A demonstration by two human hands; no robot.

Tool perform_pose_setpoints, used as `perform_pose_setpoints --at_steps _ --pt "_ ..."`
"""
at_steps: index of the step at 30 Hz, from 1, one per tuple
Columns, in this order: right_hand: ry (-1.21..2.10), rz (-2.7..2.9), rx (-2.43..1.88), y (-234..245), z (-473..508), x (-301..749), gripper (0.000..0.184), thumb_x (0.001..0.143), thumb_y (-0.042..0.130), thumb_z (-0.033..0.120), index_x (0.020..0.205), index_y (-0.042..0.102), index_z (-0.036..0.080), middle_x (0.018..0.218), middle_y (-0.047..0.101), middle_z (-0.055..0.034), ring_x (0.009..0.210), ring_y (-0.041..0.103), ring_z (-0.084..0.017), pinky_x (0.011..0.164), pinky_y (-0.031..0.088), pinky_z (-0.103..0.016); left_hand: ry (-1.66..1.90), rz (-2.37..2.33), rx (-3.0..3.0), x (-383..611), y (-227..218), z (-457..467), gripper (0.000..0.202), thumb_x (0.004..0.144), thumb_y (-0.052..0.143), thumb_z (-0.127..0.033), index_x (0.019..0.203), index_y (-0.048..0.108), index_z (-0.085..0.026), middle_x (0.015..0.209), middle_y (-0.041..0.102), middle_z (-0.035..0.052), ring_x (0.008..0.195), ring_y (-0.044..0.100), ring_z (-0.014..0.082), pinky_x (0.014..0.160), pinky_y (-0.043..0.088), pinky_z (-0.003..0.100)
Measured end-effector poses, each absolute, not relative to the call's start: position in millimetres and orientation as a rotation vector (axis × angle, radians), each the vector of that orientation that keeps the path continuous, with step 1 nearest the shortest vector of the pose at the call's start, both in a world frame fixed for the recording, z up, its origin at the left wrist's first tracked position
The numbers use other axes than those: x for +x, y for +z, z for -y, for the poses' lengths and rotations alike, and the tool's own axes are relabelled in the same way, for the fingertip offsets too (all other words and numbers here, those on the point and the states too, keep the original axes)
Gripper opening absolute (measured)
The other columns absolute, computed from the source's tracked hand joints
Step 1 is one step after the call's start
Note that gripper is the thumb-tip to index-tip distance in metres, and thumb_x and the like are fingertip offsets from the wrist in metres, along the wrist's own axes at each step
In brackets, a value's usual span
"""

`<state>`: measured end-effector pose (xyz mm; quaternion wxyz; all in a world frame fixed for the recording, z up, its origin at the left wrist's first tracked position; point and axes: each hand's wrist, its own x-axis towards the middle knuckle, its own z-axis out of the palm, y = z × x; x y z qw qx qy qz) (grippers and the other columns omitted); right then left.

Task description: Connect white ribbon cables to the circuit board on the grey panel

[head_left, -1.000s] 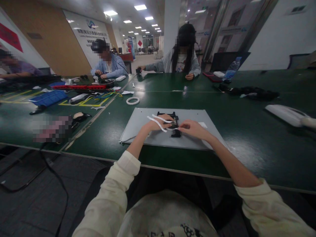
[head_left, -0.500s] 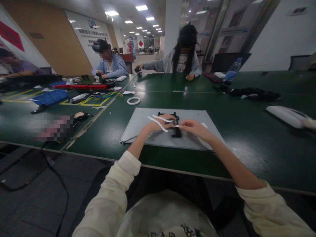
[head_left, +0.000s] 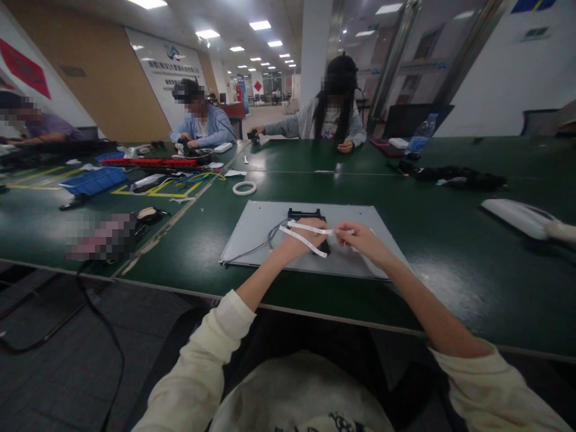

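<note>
A grey flat panel (head_left: 256, 228) lies on the green table (head_left: 450, 276) in front of me. A black bracket (head_left: 306, 214) sits on the panel, partly hidden by my left hand. My left hand (head_left: 302, 240) rests on the bracket, fingers curled, with white tape strips (head_left: 308, 241) stuck across its back. My right hand (head_left: 360, 239) pinches the end of one white strip (head_left: 321, 230) that runs from the left hand to its fingertips. A thin grey cable (head_left: 258, 245) curves over the panel to the left of my hands.
A white tape roll (head_left: 244, 188) lies beyond the panel. A white device (head_left: 517, 216) sits at the right, black fabric (head_left: 454, 176) and a water bottle (head_left: 417, 137) farther back. Two people work across the table; a blue tray (head_left: 94, 180), red bar (head_left: 144, 162) and wires lie left.
My right hand has drawn a white strip out to the right from the left hand. Both hands shifted slightly right and nearer. The grey cable on the panel now shows.
</note>
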<state>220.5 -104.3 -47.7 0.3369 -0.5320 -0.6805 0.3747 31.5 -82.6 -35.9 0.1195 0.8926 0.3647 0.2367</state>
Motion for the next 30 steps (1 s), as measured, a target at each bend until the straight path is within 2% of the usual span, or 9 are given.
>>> perform_pose_setpoints --at_steps 4,9,13,18,24,30 --pt "0.675 1.922 -1.536 -56 102 221 0.027 0.080 0.050 0.041 0.079 0.063 0.017 0.059 0.060 0.0004 0.056 0.054 -0.013 0.058 0.036 -0.025 0.671 -1.214 2.549 32 -40 87 0.022 0.086 0.045 -0.027 0.095 0.062 -0.016 0.082 0.067 0.0035 0.075 0.062 0.0148 0.065 0.046 0.022" --pt "0.561 2.031 -1.543 -62 102 218 0.025 0.081 0.047 0.034 0.077 0.065 0.017 0.058 0.063 0.0002 0.057 0.057 -0.014 0.060 0.037 -0.025 0.580 -1.314 2.590 31 -42 90 0.029 0.085 0.045 -0.026 0.111 0.056 -0.018 0.085 0.068 0.0035 0.078 0.064 0.0167 0.067 0.047 0.024" --pt "0.551 2.038 -1.578 -59 104 216 0.023 0.080 0.048 0.031 0.074 0.065 0.017 0.057 0.063 0.0003 0.057 0.058 -0.014 0.061 0.037 -0.024 0.496 -1.376 2.629 33 -41 90 0.029 0.084 0.045 -0.028 0.109 0.058 -0.019 0.088 0.068 0.0049 0.082 0.064 0.0197 0.070 0.048 0.027" --pt "0.555 2.013 -1.607 -59 105 213 0.023 0.081 0.049 0.031 0.074 0.065 0.017 0.056 0.063 0.0002 0.056 0.057 -0.014 0.061 0.038 -0.024 0.451 -1.398 2.641 33 -41 91 0.029 0.085 0.045 -0.028 0.110 0.058 -0.020 0.091 0.068 0.0044 0.084 0.064 0.0186 0.072 0.048 0.026" --pt "0.354 2.116 -1.675 -63 102 209 0.020 0.083 0.050 0.030 0.082 0.066 0.018 0.080 0.068 -0.0045 0.074 0.060 -0.017 0.066 0.037 -0.024 0.382 -1.385 2.784 34 -40 92 0.022 0.087 0.043 -0.025 0.101 0.058 -0.018 0.086 0.068 0.0048 0.083 0.064 0.0189 0.070 0.048 0.026" --pt "0.169 2.306 -1.799 -62 102 204 0.024 0.089 0.043 0.033 0.089 0.062 0.018 0.082 0.067 -0.0068 0.076 0.060 -0.018 0.061 0.033 -0.024 0.267 -1.265 2.882 34 -41 91 0.019 0.088 0.042 -0.026 0.096 0.058 -0.017 0.088 0.068 0.0057 0.083 0.065 0.0197 0.070 0.047 0.027"
